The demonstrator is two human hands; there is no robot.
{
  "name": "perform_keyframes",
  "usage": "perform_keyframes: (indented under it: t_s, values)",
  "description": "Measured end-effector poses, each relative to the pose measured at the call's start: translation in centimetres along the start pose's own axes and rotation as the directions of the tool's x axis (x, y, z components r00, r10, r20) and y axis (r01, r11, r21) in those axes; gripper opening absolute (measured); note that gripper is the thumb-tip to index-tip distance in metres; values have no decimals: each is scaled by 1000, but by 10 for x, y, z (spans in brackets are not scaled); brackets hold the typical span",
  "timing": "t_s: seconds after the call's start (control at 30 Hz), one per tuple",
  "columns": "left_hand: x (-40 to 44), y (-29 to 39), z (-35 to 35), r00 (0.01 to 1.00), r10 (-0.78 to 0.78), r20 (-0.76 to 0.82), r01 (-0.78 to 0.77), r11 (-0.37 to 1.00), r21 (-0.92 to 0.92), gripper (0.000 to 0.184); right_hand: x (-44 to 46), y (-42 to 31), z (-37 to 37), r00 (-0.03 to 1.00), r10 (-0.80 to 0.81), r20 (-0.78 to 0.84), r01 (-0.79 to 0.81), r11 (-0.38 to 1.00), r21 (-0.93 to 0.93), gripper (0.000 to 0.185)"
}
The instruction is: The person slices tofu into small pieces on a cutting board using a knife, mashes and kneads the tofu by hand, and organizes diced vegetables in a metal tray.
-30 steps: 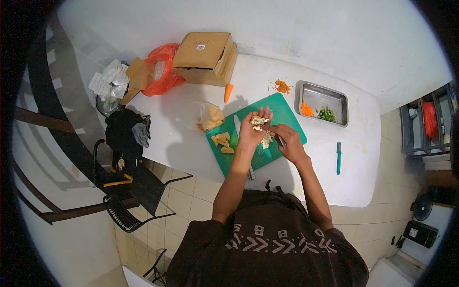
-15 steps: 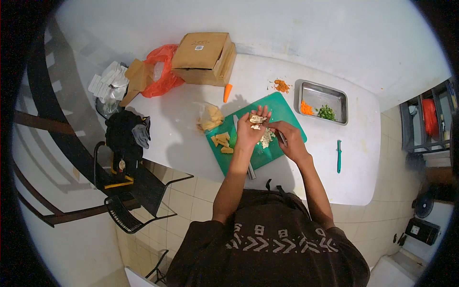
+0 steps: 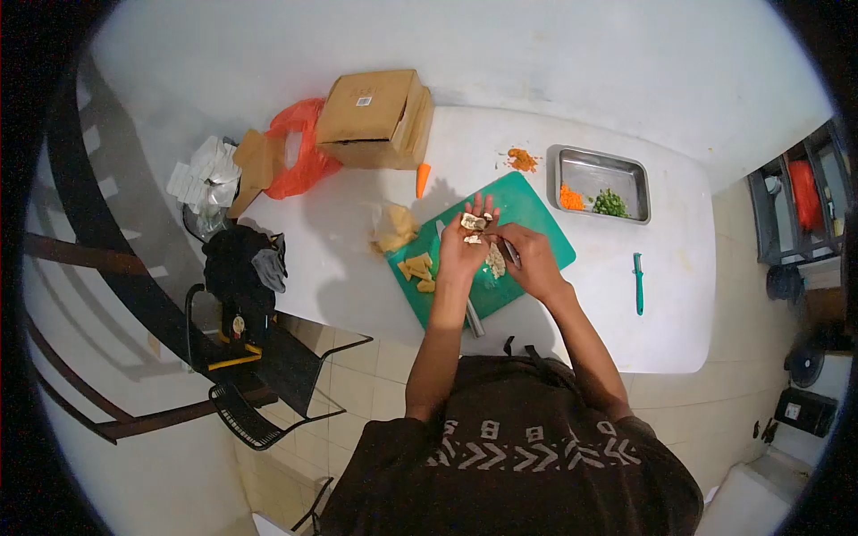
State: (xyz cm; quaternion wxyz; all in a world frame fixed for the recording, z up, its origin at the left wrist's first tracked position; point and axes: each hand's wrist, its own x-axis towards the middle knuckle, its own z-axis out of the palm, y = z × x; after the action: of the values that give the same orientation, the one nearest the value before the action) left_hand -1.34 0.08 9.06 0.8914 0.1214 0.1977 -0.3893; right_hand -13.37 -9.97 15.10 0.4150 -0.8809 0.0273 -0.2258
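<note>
My left hand (image 3: 460, 252) is palm up above the cutting board, fingers stretched out, with pale brown-edged pieces (image 3: 474, 221) resting on its palm. Close beside it, my right hand (image 3: 531, 259) has its fingers closed round a thin metal blade-like tool (image 3: 512, 255), mostly hidden. Its fingertips reach the left palm. On the green cutting board (image 3: 527, 214) lie small chopped pale bits (image 3: 495, 261) and yellowish chunks (image 3: 417, 268). A long metal handle (image 3: 474, 319) sticks out from under my left forearm. A clear bag of yellowish pieces (image 3: 393, 228) stands at the board's left edge.
A metal tray (image 3: 603, 159) holds diced orange bits (image 3: 570, 198) and chopped greens (image 3: 611, 203). Orange peelings (image 3: 522, 160), a carrot piece (image 3: 423, 180) and a green-handled peeler (image 3: 638, 284) lie on the white table. Cardboard boxes (image 3: 366, 112) and a red bag (image 3: 299, 156) stand back left.
My left fingers have drawn slightly closer together, and the pieces on the palm have shifted. My right hand has turned a little, moving its tool leftward. The camera view has shifted slightly.
</note>
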Motion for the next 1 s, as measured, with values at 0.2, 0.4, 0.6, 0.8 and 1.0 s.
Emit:
perform_keyframes:
  t_s: [0.2, 0.4, 0.6, 0.8, 1.0]
  values:
    - [1, 2, -3, 998, -37, 44, 40, 997, -64, 31, 3, -3, -3, 999, 33, -27, -32, 999, 29, 30]
    - [1, 1, -1, 998, -41, 44, 40, 999, 25, 31, 3, -2, -2, 1000, -14, 3, 14, 999, -42, 34]
    - [8, 4, -15, 998, -29, 56, 28, 1000, 13, 28, 7, 1, -16, 988, -104, 117, 112, 992, -65, 32]
    - [16, 6, -31, 973, -49, 226, 42, 998, 39, 23, 12, -4, -17, 993, -27, 116, 46, 985, -166, 33]
    - [-11, 8, -4, 961, -47, 273, 20, 995, 102, 27, 8, -6, -12, 991, 134, -32, -133, 991, 31, 19]
